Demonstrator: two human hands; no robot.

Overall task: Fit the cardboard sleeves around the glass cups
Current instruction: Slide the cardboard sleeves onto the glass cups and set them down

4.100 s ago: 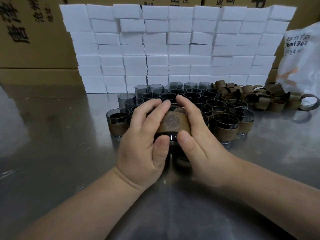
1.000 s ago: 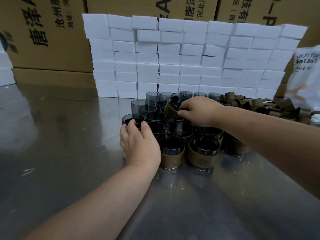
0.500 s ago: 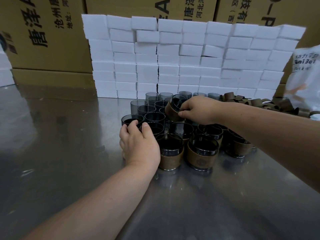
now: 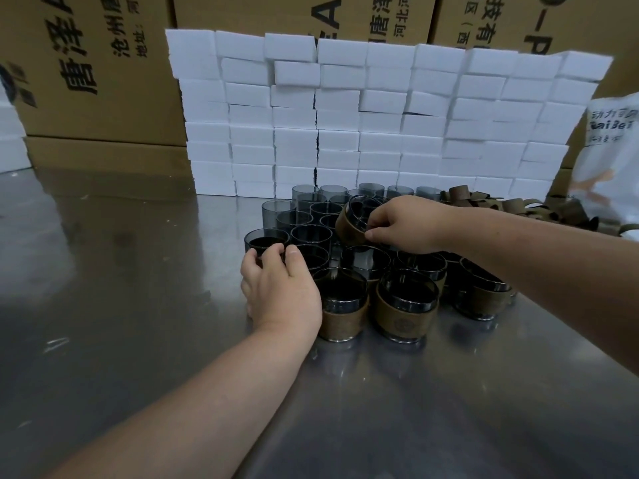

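A cluster of dark glass cups stands on the steel table (image 4: 121,305). The front ones, such as the sleeved cup (image 4: 408,305), wear brown cardboard sleeves; the bare cups (image 4: 311,233) stand behind and to the left. My right hand (image 4: 401,223) holds a tilted sleeved cup (image 4: 352,223) by its rim, above the cluster. My left hand (image 4: 276,288) wraps the front-left cup (image 4: 266,242), fingers curled over its rim; the cup's lower part is hidden. Loose cardboard sleeves (image 4: 484,202) lie in a pile at the back right.
A wall of stacked white foam blocks (image 4: 380,119) rises right behind the cups. Big cardboard boxes (image 4: 96,70) stand behind that and to the left. A white plastic bag (image 4: 612,150) sits at the far right edge.
4.1 s ago both hands pressed a sleeve onto one cup near me. Since one second ago my right hand holds the sleeved cup over the cluster, nearly still; my left hand stays on the front-left cup.
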